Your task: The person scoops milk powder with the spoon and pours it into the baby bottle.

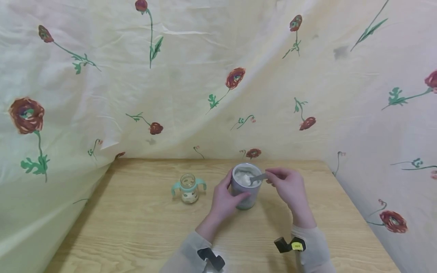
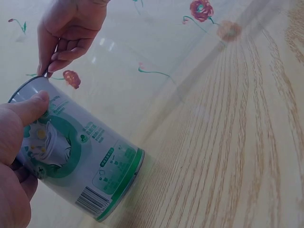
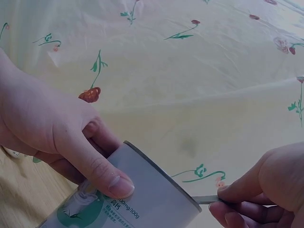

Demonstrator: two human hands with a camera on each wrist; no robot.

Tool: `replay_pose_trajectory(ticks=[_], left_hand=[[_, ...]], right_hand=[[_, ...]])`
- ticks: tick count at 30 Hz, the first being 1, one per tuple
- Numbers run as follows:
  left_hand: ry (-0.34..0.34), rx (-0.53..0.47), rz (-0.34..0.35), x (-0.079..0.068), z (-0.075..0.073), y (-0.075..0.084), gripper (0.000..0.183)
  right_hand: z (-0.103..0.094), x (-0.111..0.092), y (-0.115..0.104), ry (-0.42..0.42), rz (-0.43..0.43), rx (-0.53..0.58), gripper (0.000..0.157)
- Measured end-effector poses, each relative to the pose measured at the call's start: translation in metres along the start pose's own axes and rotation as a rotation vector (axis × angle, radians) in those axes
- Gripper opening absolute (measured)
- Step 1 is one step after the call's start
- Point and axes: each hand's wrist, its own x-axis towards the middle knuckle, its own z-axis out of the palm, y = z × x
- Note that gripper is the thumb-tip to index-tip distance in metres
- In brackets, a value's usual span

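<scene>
A round tin (image 1: 246, 195) with a white and green printed label stands on the table, its top uncovered. White powder (image 1: 243, 178) shows inside it. My left hand (image 1: 223, 200) grips the tin from its left side, the thumb (image 3: 111, 180) lying across the front. With thumb and fingers my right hand (image 1: 286, 186) pinches the handle of a grey scoop (image 1: 258, 177) at the tin's right rim. The scoop's far end reaches into the powder. To the left stands a small clear baby bottle (image 1: 189, 191) with two mint-green handles, apart from both hands.
The light wooden table (image 1: 136, 220) ends at the back and right against a hanging cream cloth (image 1: 191, 76) printed with red flowers. Each sleeve carries a dark strap at the wrist.
</scene>
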Motion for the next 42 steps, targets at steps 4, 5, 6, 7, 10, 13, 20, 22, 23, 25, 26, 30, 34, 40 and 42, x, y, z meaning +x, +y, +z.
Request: replay_pose_trajectory(ticks=[4, 5, 6, 7, 10, 13, 20, 22, 23, 25, 26, 30, 34, 40, 42], left_hand=[[0.004, -0.001, -0.005, 0.0007, -0.0002, -0.0003, 0.098], [0.006, 0.000, -0.004, 0.0010, -0.0001, -0.0006, 0.098], [0.006, 0.001, -0.003, 0.0013, 0.0000, -0.0008, 0.098], [0.007, 0.001, -0.002, 0.0016, 0.0001, -0.0010, 0.098], [0.006, 0.001, 0.005, 0.0026, 0.0002, -0.0010, 0.098], [0.003, 0.001, 0.012, 0.0028, 0.0000, -0.0007, 0.098], [0.000, 0.005, -0.013, -0.0005, 0.0007, -0.0021, 0.099], [0.000, 0.005, -0.019, -0.0009, 0.0012, -0.0026, 0.099], [0.000, 0.004, -0.022, -0.0009, 0.0015, -0.0028, 0.099], [-0.005, -0.001, -0.021, -0.0013, 0.0017, -0.0028, 0.098], [-0.007, -0.002, -0.019, -0.0013, 0.0017, -0.0026, 0.098], [-0.002, 0.002, 0.003, -0.0016, 0.0016, -0.0026, 0.098], [0.006, 0.009, 0.024, -0.0011, 0.0023, -0.0040, 0.098], [0.003, -0.001, 0.026, 0.0001, 0.0021, -0.0045, 0.098], [0.001, -0.001, 0.022, 0.0005, 0.0015, -0.0042, 0.098]], right_hand=[[0.0001, 0.0030, 0.0022, -0.011, 0.017, 0.038, 0.027], [0.0001, 0.0036, 0.0026, -0.013, 0.020, 0.045, 0.027], [0.0000, 0.0042, 0.0030, -0.015, 0.024, 0.053, 0.028], [-0.0001, 0.0046, 0.0031, -0.015, 0.028, 0.057, 0.029], [-0.0003, 0.0055, 0.0033, -0.012, 0.034, 0.066, 0.030], [-0.0002, 0.0058, 0.0035, -0.011, 0.028, 0.073, 0.029], [0.0016, 0.0049, 0.0066, -0.022, 0.013, 0.080, 0.027], [0.0023, 0.0043, 0.0073, -0.023, 0.013, 0.090, 0.026], [0.0024, 0.0042, 0.0077, -0.023, 0.012, 0.095, 0.026], [0.0026, 0.0040, 0.0088, -0.021, 0.012, 0.103, 0.026], [0.0027, 0.0040, 0.0090, -0.020, 0.013, 0.106, 0.026], [0.0033, 0.0044, 0.0092, -0.022, 0.014, 0.122, 0.025], [0.0041, 0.0042, 0.0079, -0.018, 0.012, 0.126, 0.025], [0.0055, 0.0040, 0.0064, 0.022, 0.010, 0.084, 0.021], [0.0058, 0.0039, 0.0061, 0.024, 0.004, 0.069, 0.019]])
